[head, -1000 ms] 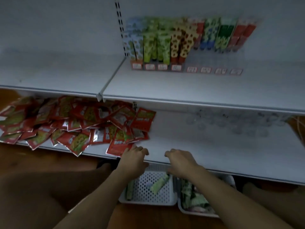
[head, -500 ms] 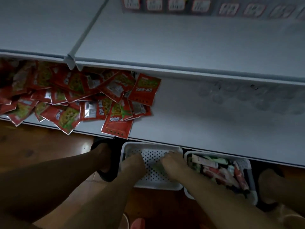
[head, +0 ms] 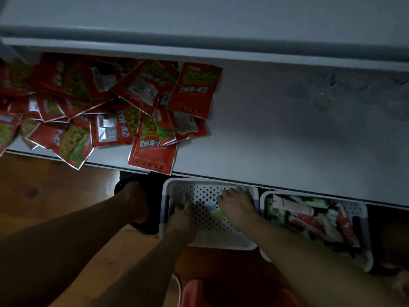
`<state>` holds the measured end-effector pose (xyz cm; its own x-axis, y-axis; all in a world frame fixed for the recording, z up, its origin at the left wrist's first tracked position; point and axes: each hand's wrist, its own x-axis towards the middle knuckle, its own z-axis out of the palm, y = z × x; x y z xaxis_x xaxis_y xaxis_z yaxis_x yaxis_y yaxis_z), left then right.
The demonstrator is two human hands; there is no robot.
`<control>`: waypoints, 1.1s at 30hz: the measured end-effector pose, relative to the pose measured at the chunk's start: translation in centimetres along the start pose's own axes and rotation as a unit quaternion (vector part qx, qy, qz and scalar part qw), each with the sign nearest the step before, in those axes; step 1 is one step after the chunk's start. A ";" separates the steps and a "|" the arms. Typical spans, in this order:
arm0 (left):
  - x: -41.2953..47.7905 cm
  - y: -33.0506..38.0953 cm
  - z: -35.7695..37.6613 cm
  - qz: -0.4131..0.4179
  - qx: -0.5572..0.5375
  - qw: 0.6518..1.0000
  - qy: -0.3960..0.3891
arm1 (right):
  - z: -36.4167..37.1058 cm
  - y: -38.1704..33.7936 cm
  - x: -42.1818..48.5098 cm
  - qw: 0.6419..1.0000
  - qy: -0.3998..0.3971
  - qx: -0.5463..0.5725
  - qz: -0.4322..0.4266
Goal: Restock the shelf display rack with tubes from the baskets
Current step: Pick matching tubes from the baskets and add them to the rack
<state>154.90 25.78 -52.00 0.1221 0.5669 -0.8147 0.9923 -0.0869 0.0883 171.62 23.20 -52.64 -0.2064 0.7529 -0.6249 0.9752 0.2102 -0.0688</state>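
Reaching: you, into white basket.
Left hand: fingers curled on green tube.
Right hand: fingers together, grip unclear.

The left hand covers most of a green tube in the left basket. The right hand hides much of a pale tube. Neither grip can be made out. The red packets run off the left edge and under the upper shelf. On the far right of the lower shelf, faint clear shapes are too blurred to name.
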 end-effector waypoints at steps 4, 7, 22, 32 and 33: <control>-0.5 -0.1 -1.3 0.022 -0.024 0.999 0.015 | -0.9 0.4 -0.6 0.997 0.012 0.081 0.013; -1.7 1.0 -2.9 0.055 -0.054 0.997 0.004 | -1.7 0.7 -2.3 0.977 0.010 0.211 0.028; -16.5 3.5 -17.9 0.213 -0.092 0.969 0.084 | -14.4 1.2 -13.2 0.735 0.165 0.652 0.082; -23.6 6.6 -24.9 0.318 -0.186 0.915 0.164 | -25.6 3.4 -20.8 0.672 0.270 0.688 -0.053; -24.0 7.0 -25.2 0.321 -0.207 0.909 0.168 | -26.5 3.6 -21.2 0.663 0.278 0.692 -0.065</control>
<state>159.46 32.20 -17.37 0.6085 0.7326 -0.3049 0.6293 -0.2114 0.7478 177.45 24.51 -18.99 0.0831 0.9789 -0.1866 0.0062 -0.1877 -0.9822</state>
